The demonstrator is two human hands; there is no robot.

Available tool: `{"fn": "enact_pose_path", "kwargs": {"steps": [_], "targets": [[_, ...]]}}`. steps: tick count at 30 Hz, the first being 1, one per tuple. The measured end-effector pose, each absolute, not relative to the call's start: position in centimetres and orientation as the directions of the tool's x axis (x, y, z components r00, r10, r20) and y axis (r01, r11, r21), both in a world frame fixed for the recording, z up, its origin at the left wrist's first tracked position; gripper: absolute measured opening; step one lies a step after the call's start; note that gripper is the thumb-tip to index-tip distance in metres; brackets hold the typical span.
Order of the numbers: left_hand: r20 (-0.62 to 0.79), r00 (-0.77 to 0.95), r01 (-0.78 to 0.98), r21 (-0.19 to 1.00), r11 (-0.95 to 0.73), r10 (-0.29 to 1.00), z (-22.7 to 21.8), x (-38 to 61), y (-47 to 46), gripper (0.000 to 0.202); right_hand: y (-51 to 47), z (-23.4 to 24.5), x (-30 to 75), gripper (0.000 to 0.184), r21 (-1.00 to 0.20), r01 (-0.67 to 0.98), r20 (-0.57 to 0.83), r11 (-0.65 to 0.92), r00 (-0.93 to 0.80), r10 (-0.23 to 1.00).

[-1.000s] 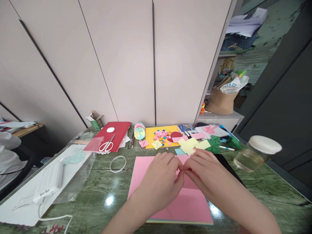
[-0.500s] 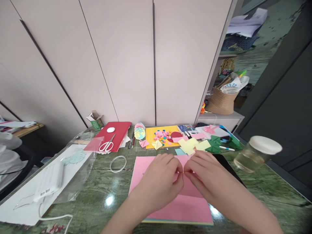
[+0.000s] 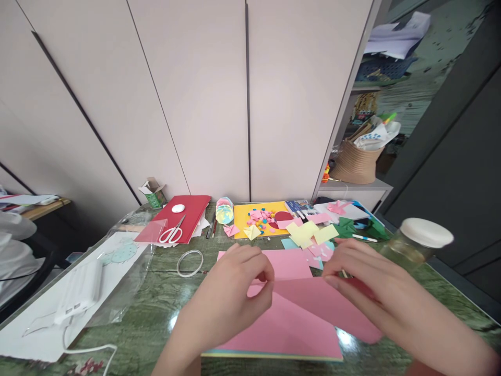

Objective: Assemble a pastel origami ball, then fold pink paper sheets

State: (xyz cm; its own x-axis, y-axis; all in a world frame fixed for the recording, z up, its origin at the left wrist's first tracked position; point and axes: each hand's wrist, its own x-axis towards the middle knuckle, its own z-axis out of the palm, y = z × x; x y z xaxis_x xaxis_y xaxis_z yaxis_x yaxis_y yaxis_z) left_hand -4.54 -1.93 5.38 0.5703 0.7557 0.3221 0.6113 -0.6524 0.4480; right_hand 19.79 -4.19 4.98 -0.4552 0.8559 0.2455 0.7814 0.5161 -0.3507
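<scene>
Lower centre of frame: pinching pink sheet (image 3: 309,305) by its fold, left grip (image 3: 230,292) at left end, right grip (image 3: 368,284) at right end.

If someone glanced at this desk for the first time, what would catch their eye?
The left hand and right hand stand out in the near middle, holding a pink sheet partly folded over the green marble table. Behind them a yellow sheet strewn with coloured scraps lies at the far edge, and white-handled scissors rest on a red folder to its left.
</scene>
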Motion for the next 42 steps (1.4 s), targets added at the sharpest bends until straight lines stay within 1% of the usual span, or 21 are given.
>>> {"fn": "enact_pose_path", "kwargs": {"steps": [3,6,9,11,13,14,15,16,17,19,20,22,25,28,32,37,42], "targets": [[0.308,0.569,0.628,0.435,-0.645,0.762,5.8,-5.6,-1.9,0.015,-4.3,4.9,21.0,0.01,-0.337,0.787,0.287,0.516,-0.437,0.853],[0.281,0.553,0.663,0.422,-0.619,0.784,6.2,-6.9,-1.9,0.016,-4.2,4.7,22.3,0.013,-0.323,0.815,0.328,0.481,-0.381,0.864],[0.266,0.452,0.724,0.448,-0.524,0.852,6.4,-7.9,-2.0,0.015,-4.0,4.6,22.8,0.015,-0.317,0.842,0.361,0.437,-0.319,0.876],[0.309,0.377,0.722,0.492,-0.486,0.873,6.3,-7.8,-2.0,0.012,-3.7,4.6,22.2,0.015,-0.306,0.84,0.346,0.448,-0.341,0.874],[0.374,0.358,0.69,0.511,-0.512,0.856,6.0,-7.3,-2.0,0.006,-3.5,4.7,21.2,0.015,-0.297,0.828,0.305,0.476,-0.39,0.869],[0.395,0.371,0.676,0.506,-0.536,0.841,5.8,-6.9,-1.9,0.011,-3.3,4.8,20.6,0.016,-0.296,0.821,0.287,0.489,-0.411,0.865],[0.398,0.392,0.671,0.494,-0.553,0.83,5.6,-6.5,-1.8,0.022,-3.3,4.8,20.1,0.016,-0.297,0.813,0.277,0.501,-0.429,0.86],[0.381,0.409,0.675,0.486,-0.556,0.829,5.4,-6.1,-1.7,0.029,-3.2,4.8,19.7,0.016,-0.297,0.807,0.275,0.511,-0.44,0.855],[0.344,0.422,0.684,0.486,-0.543,0.839,5.2,-5.8,-1.4,0.029,-3.2,4.9,19.5,0.016,-0.296,0.803,0.278,0.518,-0.446,0.851],[0.25,0.426,0.704,0.512,-0.492,0.87,4.9,-5.4,-0.9,0.009,-3.1,4.9,19.3,0.015,-0.291,0.807,0.294,0.514,-0.436,0.851],[0.214,0.421,0.71,0.526,-0.467,0.881,4.7,-5.3,-0.7,0.003,-3.0,4.9,19.2,0.015,-0.287,0.812,0.305,0.508,-0.425,0.852],[0.183,0.417,0.712,0.543,-0.446,0.89,4.6,-5.2,-0.4,0.013,-2.9,4.8,18.9,0.012,-0.285,0.816,0.32,0.503,-0.414,0.852],[0.191,0.447,0.706,0.524,-0.476,0.874,4.6,-5.0,-0.5,0.012,-2.8,4.5,17.5,0.008,-0.302,0.787,0.324,0.538,-0.446,0.834],[0.199,0.486,0.696,0.5,-0.515,0.851,4.7,-4.7,-1.1,0.013,-2.9,4.3,15.5,0.014,-0.312,0.746,0.354,0.589,-0.484,0.8],[0.255,0.525,0.666,0.472,-0.578,0.812,4.7,-4.3,-1.7,0.012,-3.0,4.3,14.3,0.016,-0.302,0.704,0.405,0.642,-0.515,0.755],[0.296,0.562,0.647,0.426,-0.633,0.773,4.8,-4.3,-1.8,0.014,-3.0,4.5,14.4,0.016,-0.312,0.678,0.425,0.665,-0.527,0.736],[0.319,0.565,0.66,0.38,-0.649,0.761,5.0,-4.8,-1.8,0.016,-3.2,4.6,14.5,0.014,-0.36,0.672,0.453,0.647,-0.48,0.751]]}}
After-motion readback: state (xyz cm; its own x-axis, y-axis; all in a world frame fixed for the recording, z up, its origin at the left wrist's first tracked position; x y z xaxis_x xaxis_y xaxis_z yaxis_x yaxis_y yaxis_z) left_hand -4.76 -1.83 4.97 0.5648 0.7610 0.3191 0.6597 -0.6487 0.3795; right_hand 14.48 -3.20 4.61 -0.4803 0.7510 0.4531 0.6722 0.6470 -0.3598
